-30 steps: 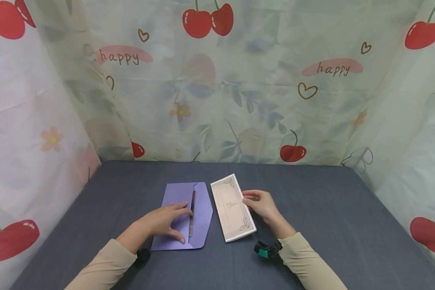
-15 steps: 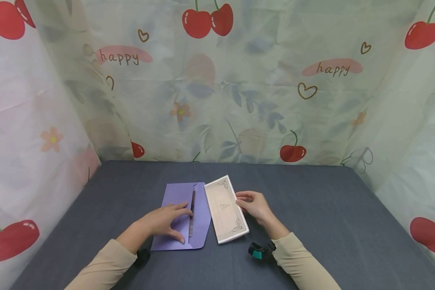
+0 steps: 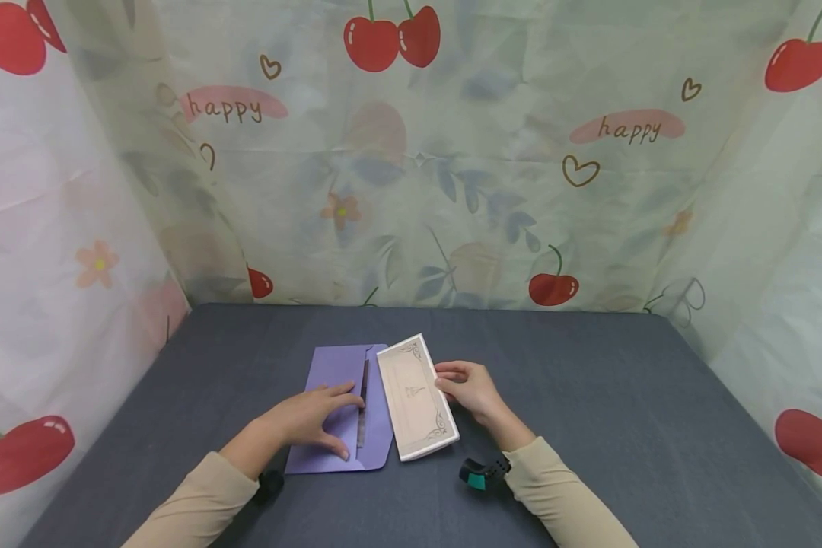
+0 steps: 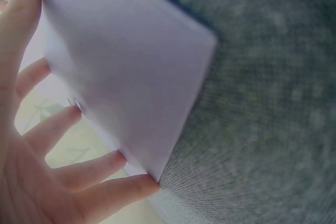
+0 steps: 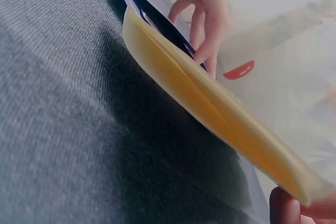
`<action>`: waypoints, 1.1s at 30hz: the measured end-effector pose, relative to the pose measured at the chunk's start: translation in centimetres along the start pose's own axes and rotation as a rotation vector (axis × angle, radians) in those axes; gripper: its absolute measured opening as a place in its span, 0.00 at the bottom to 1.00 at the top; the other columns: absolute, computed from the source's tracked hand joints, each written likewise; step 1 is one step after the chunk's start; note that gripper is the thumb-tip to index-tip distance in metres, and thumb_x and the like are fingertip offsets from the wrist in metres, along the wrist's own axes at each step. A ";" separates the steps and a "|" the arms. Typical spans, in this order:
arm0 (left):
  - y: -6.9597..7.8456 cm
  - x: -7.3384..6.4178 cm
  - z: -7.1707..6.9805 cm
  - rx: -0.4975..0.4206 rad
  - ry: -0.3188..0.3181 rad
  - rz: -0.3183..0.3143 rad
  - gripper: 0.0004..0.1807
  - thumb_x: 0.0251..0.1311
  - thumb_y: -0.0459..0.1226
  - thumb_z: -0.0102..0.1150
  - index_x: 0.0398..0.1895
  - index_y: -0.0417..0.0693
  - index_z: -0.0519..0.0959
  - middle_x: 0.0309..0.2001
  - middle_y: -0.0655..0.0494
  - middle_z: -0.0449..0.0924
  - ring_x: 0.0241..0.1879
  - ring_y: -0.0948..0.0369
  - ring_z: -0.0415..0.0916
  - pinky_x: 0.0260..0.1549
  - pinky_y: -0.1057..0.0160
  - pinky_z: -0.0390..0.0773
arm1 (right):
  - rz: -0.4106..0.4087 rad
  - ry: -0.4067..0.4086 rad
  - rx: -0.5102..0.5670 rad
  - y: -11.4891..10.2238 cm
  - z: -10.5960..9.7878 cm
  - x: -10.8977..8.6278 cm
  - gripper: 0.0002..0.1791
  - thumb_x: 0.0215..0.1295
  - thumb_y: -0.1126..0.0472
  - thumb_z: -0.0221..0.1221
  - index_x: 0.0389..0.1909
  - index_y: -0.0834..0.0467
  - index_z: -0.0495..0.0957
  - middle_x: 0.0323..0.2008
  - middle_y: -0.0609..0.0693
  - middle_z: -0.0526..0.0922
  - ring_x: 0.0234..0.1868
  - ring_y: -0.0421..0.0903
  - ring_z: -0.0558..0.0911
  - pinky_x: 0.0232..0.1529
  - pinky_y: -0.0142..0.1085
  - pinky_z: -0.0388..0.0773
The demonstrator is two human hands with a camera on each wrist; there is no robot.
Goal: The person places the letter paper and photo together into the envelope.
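A purple envelope (image 3: pixel 332 364) lies on the table, its flap turned out to the right and a dark slot (image 3: pixel 364 426) showing at its mouth. My left hand (image 3: pixel 308 417) rests on the envelope with fingers spread; in the left wrist view the fingertips (image 4: pixel 142 181) touch the paper. My right hand (image 3: pixel 475 392) pinches the right edge of a folded cream card (image 3: pixel 414 407) with ornate corners. Tilted, the card overlaps the flap in the head view. From the right wrist, its folded layers (image 5: pixel 210 111) stand slightly apart, beside the envelope's parted mouth (image 5: pixel 157 19).
A dark grey cloth (image 3: pixel 610 396) covers the table. Behind and at both sides hangs a curtain (image 3: pixel 452 228) printed with cherries and flowers. A black and teal band (image 3: pixel 482 476) sits at the right wrist, below the sleeve (image 3: pixel 562 487).
My right hand has brought the card leftward, from beside the envelope to over the flap's right edge. My left hand keeps its place on the envelope.
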State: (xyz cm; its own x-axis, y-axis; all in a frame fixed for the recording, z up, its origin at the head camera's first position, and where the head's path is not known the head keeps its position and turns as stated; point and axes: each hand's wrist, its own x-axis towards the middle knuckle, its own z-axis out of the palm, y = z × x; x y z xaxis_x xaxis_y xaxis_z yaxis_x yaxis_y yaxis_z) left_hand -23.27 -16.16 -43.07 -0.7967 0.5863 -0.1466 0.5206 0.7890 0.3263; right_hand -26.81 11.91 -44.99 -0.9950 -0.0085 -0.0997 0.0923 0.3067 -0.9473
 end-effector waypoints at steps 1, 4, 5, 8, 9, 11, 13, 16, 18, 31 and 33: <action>0.0 0.0 0.0 0.000 0.000 -0.001 0.42 0.38 0.61 0.67 0.59 0.56 0.70 0.70 0.42 0.58 0.65 0.34 0.58 0.63 0.39 0.60 | -0.002 -0.002 0.003 0.0 0.1 0.0 0.15 0.57 0.71 0.60 0.47 0.66 0.79 0.39 0.60 0.84 0.28 0.38 0.80 0.28 0.31 0.80; 0.1 -0.1 0.0 0.001 0.003 -0.002 0.42 0.38 0.61 0.67 0.59 0.56 0.70 0.70 0.42 0.58 0.66 0.35 0.58 0.63 0.39 0.60 | -0.009 -0.009 0.012 0.0 0.2 0.0 0.15 0.57 0.71 0.60 0.47 0.66 0.78 0.38 0.60 0.84 0.27 0.38 0.80 0.28 0.31 0.80; 0.1 -0.1 0.0 0.001 0.005 0.002 0.42 0.38 0.60 0.68 0.59 0.56 0.70 0.70 0.42 0.58 0.66 0.35 0.58 0.63 0.39 0.60 | -0.005 -0.011 0.017 0.0 0.2 0.0 0.15 0.57 0.71 0.60 0.47 0.66 0.78 0.38 0.60 0.84 0.27 0.38 0.80 0.28 0.31 0.80; 0.2 -0.2 -0.1 -0.004 0.009 0.011 0.42 0.37 0.59 0.68 0.59 0.54 0.71 0.69 0.40 0.59 0.65 0.35 0.58 0.63 0.38 0.60 | 0.002 -0.013 0.018 -0.1 0.2 -0.1 0.16 0.57 0.71 0.60 0.48 0.65 0.78 0.38 0.59 0.84 0.28 0.38 0.81 0.28 0.31 0.81; 0.2 -0.3 -0.2 -0.007 0.010 0.013 0.42 0.37 0.59 0.69 0.59 0.53 0.71 0.69 0.40 0.59 0.65 0.35 0.58 0.63 0.38 0.60 | 0.006 -0.014 0.019 -0.1 0.2 -0.1 0.16 0.57 0.71 0.60 0.48 0.65 0.78 0.38 0.59 0.84 0.28 0.38 0.81 0.28 0.31 0.81; 0.3 -0.3 -0.2 -0.010 0.011 0.018 0.42 0.37 0.58 0.69 0.58 0.52 0.71 0.69 0.39 0.59 0.65 0.35 0.58 0.63 0.38 0.60 | 0.014 -0.016 0.023 -0.2 0.2 -0.1 0.16 0.57 0.70 0.60 0.48 0.64 0.79 0.38 0.58 0.84 0.28 0.38 0.81 0.29 0.31 0.81; 0.3 -0.3 -0.3 -0.008 0.010 0.016 0.42 0.38 0.58 0.69 0.59 0.52 0.71 0.69 0.39 0.59 0.65 0.35 0.58 0.63 0.39 0.60 | 0.013 -0.019 0.024 -0.2 0.2 -0.1 0.16 0.58 0.70 0.60 0.49 0.64 0.78 0.38 0.58 0.84 0.28 0.38 0.81 0.29 0.31 0.81; 0.3 -0.3 -0.3 -0.005 0.005 0.007 0.42 0.38 0.58 0.69 0.59 0.53 0.71 0.70 0.40 0.58 0.65 0.35 0.58 0.63 0.39 0.60 | 0.014 -0.025 0.032 -0.3 0.3 -0.1 0.16 0.57 0.70 0.60 0.49 0.64 0.78 0.39 0.59 0.84 0.29 0.38 0.82 0.29 0.30 0.81; 0.4 -0.3 -0.3 -0.002 0.005 0.008 0.41 0.38 0.58 0.69 0.59 0.53 0.71 0.69 0.40 0.59 0.65 0.35 0.59 0.62 0.39 0.61 | 0.008 -0.029 0.030 -0.3 0.4 -0.2 0.16 0.58 0.71 0.60 0.49 0.65 0.78 0.39 0.60 0.83 0.29 0.38 0.82 0.29 0.30 0.81; 0.2 -0.2 0.0 -0.009 0.011 -0.002 0.41 0.38 0.58 0.69 0.58 0.54 0.71 0.69 0.41 0.59 0.65 0.32 0.57 0.62 0.38 0.60 | -0.010 -0.025 0.051 -0.2 1.0 -0.1 0.17 0.57 0.72 0.60 0.49 0.66 0.78 0.39 0.60 0.84 0.28 0.37 0.81 0.28 0.29 0.80; 0.2 -0.1 0.0 -0.010 0.011 -0.003 0.41 0.38 0.58 0.69 0.58 0.54 0.71 0.70 0.41 0.59 0.65 0.32 0.57 0.63 0.38 0.60 | -0.011 -0.024 0.048 -0.2 1.1 -0.1 0.17 0.56 0.72 0.60 0.49 0.66 0.78 0.39 0.60 0.84 0.27 0.37 0.81 0.28 0.29 0.80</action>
State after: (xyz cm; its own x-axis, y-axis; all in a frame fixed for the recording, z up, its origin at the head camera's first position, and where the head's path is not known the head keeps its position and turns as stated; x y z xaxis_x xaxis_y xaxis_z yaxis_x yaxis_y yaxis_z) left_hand -23.04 -16.06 -42.96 -0.8018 0.5815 -0.1378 0.5146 0.7891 0.3355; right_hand -26.70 10.77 -45.10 -0.9948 -0.0342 -0.0963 0.0841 0.2601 -0.9619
